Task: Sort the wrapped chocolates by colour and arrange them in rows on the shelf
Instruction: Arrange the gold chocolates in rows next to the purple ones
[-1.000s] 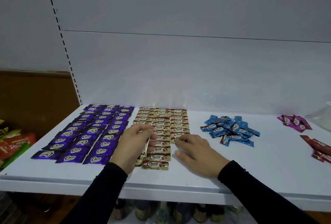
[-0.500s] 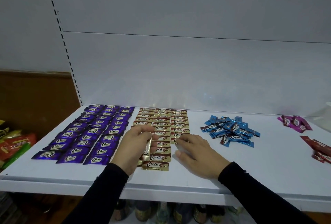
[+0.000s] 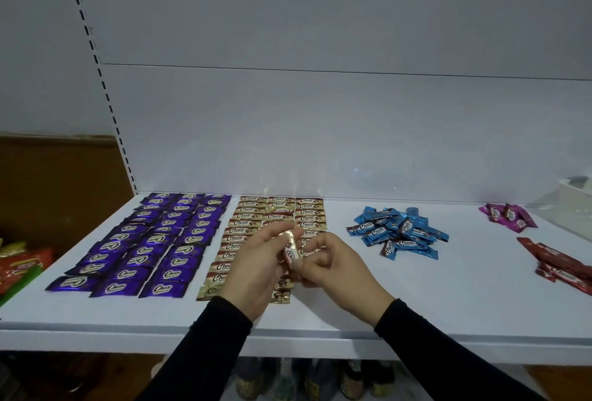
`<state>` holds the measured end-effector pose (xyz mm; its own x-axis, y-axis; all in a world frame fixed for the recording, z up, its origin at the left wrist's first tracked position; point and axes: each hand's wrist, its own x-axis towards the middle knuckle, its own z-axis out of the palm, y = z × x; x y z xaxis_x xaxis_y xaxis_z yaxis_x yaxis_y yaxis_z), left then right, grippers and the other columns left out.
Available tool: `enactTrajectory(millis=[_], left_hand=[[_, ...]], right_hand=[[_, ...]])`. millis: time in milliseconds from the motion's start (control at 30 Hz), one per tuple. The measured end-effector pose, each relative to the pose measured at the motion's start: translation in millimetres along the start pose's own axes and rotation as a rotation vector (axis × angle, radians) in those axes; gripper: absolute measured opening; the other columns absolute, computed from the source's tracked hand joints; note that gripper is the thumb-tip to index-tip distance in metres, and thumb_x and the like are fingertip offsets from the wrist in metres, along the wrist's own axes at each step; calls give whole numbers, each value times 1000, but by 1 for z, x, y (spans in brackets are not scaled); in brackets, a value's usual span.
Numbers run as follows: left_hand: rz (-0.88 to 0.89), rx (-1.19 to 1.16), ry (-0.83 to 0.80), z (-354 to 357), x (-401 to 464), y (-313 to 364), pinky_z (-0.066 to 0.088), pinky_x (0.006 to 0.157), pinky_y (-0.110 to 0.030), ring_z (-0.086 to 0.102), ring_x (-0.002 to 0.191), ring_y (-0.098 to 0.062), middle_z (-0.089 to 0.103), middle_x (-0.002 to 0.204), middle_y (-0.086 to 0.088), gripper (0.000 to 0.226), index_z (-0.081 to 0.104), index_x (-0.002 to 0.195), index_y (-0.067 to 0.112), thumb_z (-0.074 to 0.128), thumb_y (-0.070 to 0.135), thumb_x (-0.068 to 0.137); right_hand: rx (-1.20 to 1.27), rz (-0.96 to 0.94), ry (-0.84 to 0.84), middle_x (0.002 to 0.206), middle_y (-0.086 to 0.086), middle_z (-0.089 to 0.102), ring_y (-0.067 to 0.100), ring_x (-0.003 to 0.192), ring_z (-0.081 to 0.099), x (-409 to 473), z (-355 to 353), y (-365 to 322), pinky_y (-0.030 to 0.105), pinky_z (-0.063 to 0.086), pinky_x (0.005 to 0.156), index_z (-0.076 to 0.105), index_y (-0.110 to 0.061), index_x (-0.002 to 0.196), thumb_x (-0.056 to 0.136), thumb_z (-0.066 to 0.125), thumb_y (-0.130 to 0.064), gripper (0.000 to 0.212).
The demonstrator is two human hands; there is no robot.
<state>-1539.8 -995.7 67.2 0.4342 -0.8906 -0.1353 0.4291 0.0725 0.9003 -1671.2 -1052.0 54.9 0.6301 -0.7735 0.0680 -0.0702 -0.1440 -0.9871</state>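
Note:
On the white shelf [image 3: 416, 311], purple chocolates [image 3: 150, 243] lie in three neat rows at the left. Gold chocolates [image 3: 256, 218] form three rows in the middle, partly hidden behind my hands. My left hand [image 3: 256, 269] holds a small stack of gold chocolates [image 3: 291, 251] upright above those rows. My right hand [image 3: 336, 269] pinches the lower end of the same stack with curled fingers. Loose heaps wait to the right: blue chocolates [image 3: 397, 234], pink chocolates [image 3: 509, 218] and red chocolates [image 3: 560, 266].
A white back panel rises behind the shelf, with a slotted upright [image 3: 105, 93] at the left. Snack packets [image 3: 19, 266] sit beyond the shelf's left end. A pale container [image 3: 573, 189] stands at the far right. Bottles [image 3: 288, 381] show below the front edge.
My right hand has lifted off the gold row and come left to pinch the stack. My left hand has raised the stack a little higher.

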Motion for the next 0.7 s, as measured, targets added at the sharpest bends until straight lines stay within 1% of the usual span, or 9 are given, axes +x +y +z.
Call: enactTrajectory(millis=[67,167,267,333,433,500,567,667,700], left_hand=[[6,41,-16,0,-3,0,58,68,-29,71,93,-20,76,104,-5,20,68,109,11,50,5,102],[31,220,3,-6,-8,-1,56,64,-24,69,74,-12,76,89,-2,14,70,107,14,59,11,98],[38,297,20,-12,-11,-2,56,58,-24,67,66,-14,72,78,-5,12,68,107,9,65,9,95],[44,314,33,-13,-14,-2,57,59,-24,65,64,-14,71,73,-6,9,66,103,8,65,6,94],[66,367,22,-13,-17,-1,56,60,-26,64,62,-15,71,72,-7,11,66,103,7,66,3,93],[58,435,-34,-12,-20,1,55,59,-26,63,61,-16,71,72,-9,13,68,104,9,66,3,92],[57,470,-69,-10,-22,2,54,59,-27,63,61,-17,71,73,-12,15,68,106,10,68,6,92],[96,450,-38,-8,-24,2,54,58,-26,62,60,-16,72,74,-11,13,67,106,9,67,9,93],[96,440,-30,-7,-25,2,53,58,-26,62,61,-16,72,75,-9,12,67,105,9,66,11,94]], right_hand=[[79,19,13,74,5,71,20,72,67,-1,-4,-3,30,54,70,55,-12,100,88,70,-5,21],[80,21,56,77,7,70,18,72,68,-4,-12,-5,24,55,67,56,-9,106,90,67,-6,20],[65,19,74,78,7,70,16,72,69,-6,-19,-4,23,56,68,59,-10,106,92,65,-7,16],[44,16,46,78,5,71,16,72,69,-8,-20,-4,24,55,68,60,-12,105,92,65,-8,14],[-10,3,-36,79,2,71,16,73,67,-10,-20,-4,26,53,69,61,-17,102,89,70,-12,16],[-60,-28,-58,79,-1,70,15,71,61,-11,-20,-6,25,49,68,62,-19,102,87,72,-14,19],[-90,-45,-74,78,-3,69,14,72,60,-11,-20,-9,23,48,68,62,-20,106,87,73,-12,23],[-35,-38,-34,78,0,66,9,68,61,-11,-21,-11,16,46,62,63,-20,112,86,74,-10,30],[-8,-33,-10,80,2,64,9,67,61,-11,-22,-11,17,44,59,62,-21,114,86,73,-10,32]])
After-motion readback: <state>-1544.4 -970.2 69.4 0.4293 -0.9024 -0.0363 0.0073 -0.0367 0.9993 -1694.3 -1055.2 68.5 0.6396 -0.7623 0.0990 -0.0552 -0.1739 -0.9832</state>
